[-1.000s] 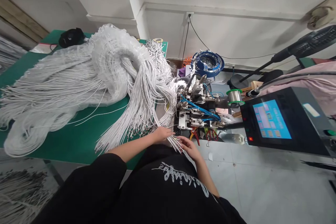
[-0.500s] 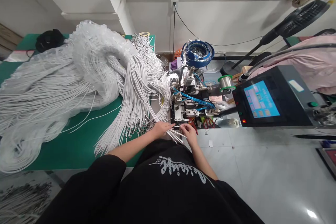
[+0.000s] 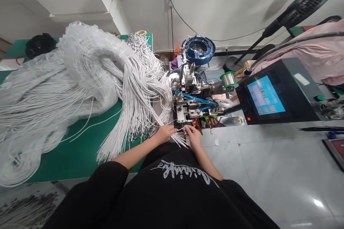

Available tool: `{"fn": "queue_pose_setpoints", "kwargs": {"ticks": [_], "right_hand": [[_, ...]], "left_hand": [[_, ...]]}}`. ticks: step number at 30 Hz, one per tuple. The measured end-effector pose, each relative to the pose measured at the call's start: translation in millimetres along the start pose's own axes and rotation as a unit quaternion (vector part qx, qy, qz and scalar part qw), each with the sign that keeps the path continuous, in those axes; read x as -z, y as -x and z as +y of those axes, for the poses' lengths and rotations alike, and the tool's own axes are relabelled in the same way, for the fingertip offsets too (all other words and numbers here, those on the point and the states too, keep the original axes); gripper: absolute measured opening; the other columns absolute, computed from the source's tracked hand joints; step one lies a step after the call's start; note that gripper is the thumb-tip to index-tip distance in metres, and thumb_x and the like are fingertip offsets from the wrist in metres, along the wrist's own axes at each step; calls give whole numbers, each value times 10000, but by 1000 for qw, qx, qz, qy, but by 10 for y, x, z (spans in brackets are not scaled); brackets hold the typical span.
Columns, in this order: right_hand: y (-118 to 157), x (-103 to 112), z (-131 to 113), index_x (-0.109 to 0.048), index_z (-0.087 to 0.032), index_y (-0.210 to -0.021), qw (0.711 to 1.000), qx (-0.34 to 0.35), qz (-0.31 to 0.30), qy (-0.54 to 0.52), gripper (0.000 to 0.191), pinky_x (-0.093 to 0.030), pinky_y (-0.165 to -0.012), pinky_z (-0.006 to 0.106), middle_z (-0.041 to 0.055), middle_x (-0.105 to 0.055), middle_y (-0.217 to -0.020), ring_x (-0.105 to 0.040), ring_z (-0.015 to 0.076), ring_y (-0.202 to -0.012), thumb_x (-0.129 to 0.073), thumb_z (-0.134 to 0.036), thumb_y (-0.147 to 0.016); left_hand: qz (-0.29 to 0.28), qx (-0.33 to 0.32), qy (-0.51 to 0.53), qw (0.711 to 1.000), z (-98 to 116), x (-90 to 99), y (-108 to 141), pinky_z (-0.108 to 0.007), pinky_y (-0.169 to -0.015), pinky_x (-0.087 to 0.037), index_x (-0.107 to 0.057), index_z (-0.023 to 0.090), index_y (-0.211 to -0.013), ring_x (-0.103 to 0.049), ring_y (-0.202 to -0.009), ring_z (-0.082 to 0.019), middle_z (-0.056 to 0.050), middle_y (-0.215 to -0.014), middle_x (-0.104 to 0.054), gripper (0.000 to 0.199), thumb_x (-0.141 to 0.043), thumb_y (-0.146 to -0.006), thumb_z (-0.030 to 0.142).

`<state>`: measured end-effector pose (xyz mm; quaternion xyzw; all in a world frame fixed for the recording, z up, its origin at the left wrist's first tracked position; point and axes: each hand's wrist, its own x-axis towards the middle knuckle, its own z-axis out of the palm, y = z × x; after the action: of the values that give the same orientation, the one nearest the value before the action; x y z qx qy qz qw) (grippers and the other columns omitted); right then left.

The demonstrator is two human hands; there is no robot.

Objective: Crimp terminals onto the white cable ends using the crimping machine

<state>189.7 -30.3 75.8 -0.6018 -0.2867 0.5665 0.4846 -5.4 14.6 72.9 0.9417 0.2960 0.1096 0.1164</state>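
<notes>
My left hand point(image 3: 165, 133) is closed on a white cable near the front of the machine point(image 3: 185, 109). My right hand point(image 3: 192, 136) pinches the end of a white cable just to the right of it. Several white cable ends point(image 3: 179, 140) fan out below and between the two hands. A large bundle of white cables point(image 3: 139, 93) hangs over the green table point(image 3: 72, 154) to the left, part of it wrapped in clear plastic point(image 3: 88, 43).
A blue bowl feeder point(image 3: 198, 50) stands behind the machine. To the right are a solder wire spool point(image 3: 228, 79), a touch screen panel point(image 3: 266, 94) and a black fan point(image 3: 307, 5). Red-handled scissors point(image 3: 213, 122) lie by the machine's front edge.
The view has shifted slightly, so the surroundings sit a little further left. My hands stay close together in front of the machine, with the cable between them now slightly tilted.
</notes>
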Motion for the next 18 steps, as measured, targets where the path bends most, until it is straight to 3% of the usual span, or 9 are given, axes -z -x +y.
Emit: {"fn": "queue_pose_setpoints", "kwargs": {"ticks": [6, 11, 14, 18], "right_hand": [[-32, 16, 66, -638, -151, -907, 999, -23, -40, 3, 433, -408, -503, 235, 56, -662, -765, -497, 108, -533, -588, -541, -726], [-83, 57, 89, -646, -161, -895, 995, -42, -89, 9, 385, -402, -514, 235, 52, -669, -784, -496, 110, -538, -594, -498, -717], [-132, 112, 103, -640, -163, -860, 994, -26, -77, 78, 344, -399, -521, 245, 52, -664, -757, -503, 124, -538, -580, -467, -711], [-174, 173, 118, -621, -182, -774, 966, 64, -41, 247, 242, -418, -611, 265, 42, -643, -719, -547, 162, -625, -513, -397, -747]], "left_hand": [[-4, 38, 8, 999, 7, -61, 34, -276, -660, -457, -634, 165, -989, -546, -730, -164, -62, -771, -550, 289, -388, -849, 106], [-37, 38, 16, 998, -50, -149, 30, -273, -665, -444, -641, 175, -996, -548, -752, -170, -58, -788, -563, 331, -436, -760, 65], [-65, 34, 14, 997, -76, -174, 0, -275, -670, -434, -618, 185, -1093, -544, -766, -176, -53, -788, -561, 412, -451, -741, 53], [-111, 11, -12, 994, -91, -184, -42, -292, -682, -418, -507, 208, -1272, -530, -813, -198, -57, -866, -579, 561, -481, -735, 50]]}}
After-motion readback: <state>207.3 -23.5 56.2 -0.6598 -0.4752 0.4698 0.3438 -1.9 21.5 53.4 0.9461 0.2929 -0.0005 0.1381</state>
